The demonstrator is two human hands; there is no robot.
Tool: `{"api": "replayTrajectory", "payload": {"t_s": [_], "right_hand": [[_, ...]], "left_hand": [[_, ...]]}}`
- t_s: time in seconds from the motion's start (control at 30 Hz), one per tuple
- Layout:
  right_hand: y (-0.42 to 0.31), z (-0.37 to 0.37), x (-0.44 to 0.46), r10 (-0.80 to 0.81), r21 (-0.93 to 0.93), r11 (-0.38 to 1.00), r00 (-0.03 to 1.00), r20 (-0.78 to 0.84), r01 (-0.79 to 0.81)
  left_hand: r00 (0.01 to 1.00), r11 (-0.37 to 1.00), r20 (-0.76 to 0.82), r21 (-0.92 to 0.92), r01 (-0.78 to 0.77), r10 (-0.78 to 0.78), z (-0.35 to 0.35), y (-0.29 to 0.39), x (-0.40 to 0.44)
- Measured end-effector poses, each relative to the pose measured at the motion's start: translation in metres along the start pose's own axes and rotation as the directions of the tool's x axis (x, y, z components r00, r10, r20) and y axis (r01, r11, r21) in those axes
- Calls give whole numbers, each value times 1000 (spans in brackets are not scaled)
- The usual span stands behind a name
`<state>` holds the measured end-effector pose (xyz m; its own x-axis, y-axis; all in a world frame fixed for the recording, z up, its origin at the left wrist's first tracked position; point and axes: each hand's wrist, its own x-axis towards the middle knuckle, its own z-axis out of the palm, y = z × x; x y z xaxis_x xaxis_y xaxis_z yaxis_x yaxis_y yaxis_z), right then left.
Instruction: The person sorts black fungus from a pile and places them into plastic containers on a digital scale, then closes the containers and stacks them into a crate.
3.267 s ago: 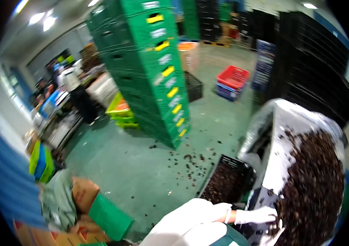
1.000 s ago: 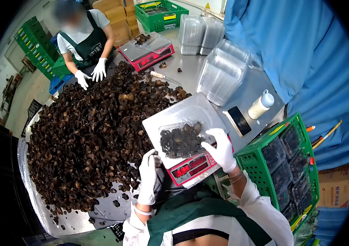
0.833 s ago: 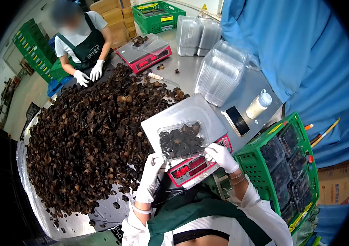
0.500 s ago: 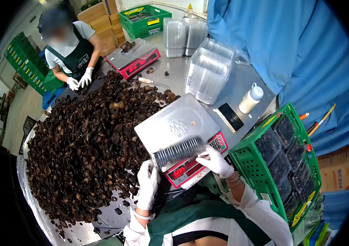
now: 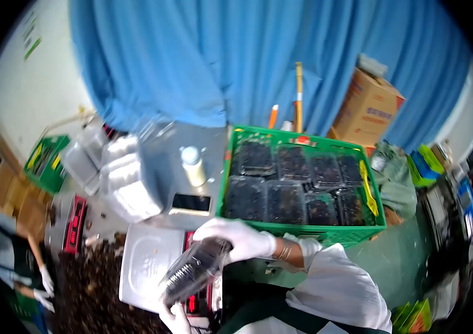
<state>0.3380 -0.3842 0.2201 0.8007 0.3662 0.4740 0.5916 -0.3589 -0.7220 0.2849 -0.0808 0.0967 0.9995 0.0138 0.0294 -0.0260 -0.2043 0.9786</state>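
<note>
A clear plastic clamshell box [image 5: 195, 270] full of dark dried pieces, which look like wood ear fungus, is tilted in the air over the scale. My right hand [image 5: 236, 238], in a white glove, is wrapped over its upper end. At the lower end, my gloved left hand [image 5: 176, 319] grips the box's edge, partly cut off by the frame. Below the box lies the scale's metal pan [image 5: 146, 267], with its red display panel partly hidden. To the right stands a green crate [image 5: 303, 227] holding rows of similar filled boxes.
A phone [image 5: 191, 204], a white bottle [image 5: 193, 167] and stacks of clear boxes [image 5: 128, 181] stand on the table. Dark dried pieces [image 5: 97, 284] are heaped at lower left, near a co-worker's gloved hands [image 5: 44, 289]. Another red scale [image 5: 74, 225] stands at left.
My view has swung right toward the green crate. The box has been lifted off the scale and tilted, with my right hand now over its upper end.
</note>
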Motion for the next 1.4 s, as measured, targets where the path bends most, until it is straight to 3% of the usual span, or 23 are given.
{"api": "replayTrajectory", "payload": {"t_s": [0.07,0.1,0.17,0.23,0.3,0.33,0.43,0.5,0.53,0.57,0.63,0.7,0.77,0.8,0.83,0.93,1.07,1.1,1.13,1.17,1.23,1.3,1.4], "right_hand": [[-9,-55,-12,67,-136,986,976,-209,-96],[-19,-80,-18,86,-249,954,951,-296,-164],[-24,-123,-45,271,-176,898,823,-499,-403],[-26,-166,-74,255,-254,835,752,-607,-488],[-34,-201,-103,320,-282,738,686,-654,-613],[-27,-218,-122,220,-476,646,742,-633,-597],[0,-251,-166,734,-81,537,513,-446,-840],[25,-244,-171,681,-228,435,484,-549,-871],[40,-238,-167,520,-453,414,614,-594,-789],[39,-228,-141,437,-512,463,689,-578,-724],[41,-201,-78,381,-523,634,819,-430,-570],[52,-171,-10,242,-555,765,945,-221,-326],[77,-132,54,54,-528,847,998,-36,-65],[82,-112,87,101,-447,892,993,64,-62],[105,-91,114,-121,-512,834,975,189,203],[137,-13,185,-60,-542,826,980,190,155],[185,63,247,-244,-696,631,939,242,343],[192,76,255,-44,-730,624,945,323,279],[215,90,257,-171,-791,538,956,236,292],[209,92,265,-116,-804,518,955,272,292],[212,89,272,-136,-774,563,956,259,290],[193,82,274,24,-757,633,974,226,160],[206,77,283,-57,-646,749,985,162,150]], "left_hand": [[992,989,43,77,-124,121,14,12,5],[991,969,125,248,21,-53,14,30,8],[989,968,128,247,34,-67,19,22,6],[987,960,131,273,53,-92,21,26,8],[986,951,148,308,27,-76,19,19,6],[986,974,137,214,69,-100,16,-8,6],[973,975,147,155,157,-180,10,-8,-1],[977,974,129,171,148,-171,8,-14,-4],[982,973,103,184,139,-160,8,-17,-7],[940,944,100,-19,329,-326,13,-14,-7],[996,990,62,-127,66,-58,17,-30,-5],[997,998,46,-4,61,-61,26,10,-7],[997,994,29,90,65,-68,28,1,-17],[999,994,24,104,31,-33,30,3,-23],[1000,993,16,122,-1,-1,33,8,-29],[995,983,-50,158,88,-82,35,19,-55],[959,952,-251,238,191,-130,34,-2,-104],[926,948,-345,215,234,-150,34,-8,-120],[891,945,-407,161,286,-201,33,-11,-134],[861,942,-446,106,320,-242,31,-16,-146],[792,916,-567,150,372,-229,29,-30,-174],[673,896,-670,26,443,-314,34,-34,-192],[588,879,-715,-79,470,-378,28,-38,-211]]}}
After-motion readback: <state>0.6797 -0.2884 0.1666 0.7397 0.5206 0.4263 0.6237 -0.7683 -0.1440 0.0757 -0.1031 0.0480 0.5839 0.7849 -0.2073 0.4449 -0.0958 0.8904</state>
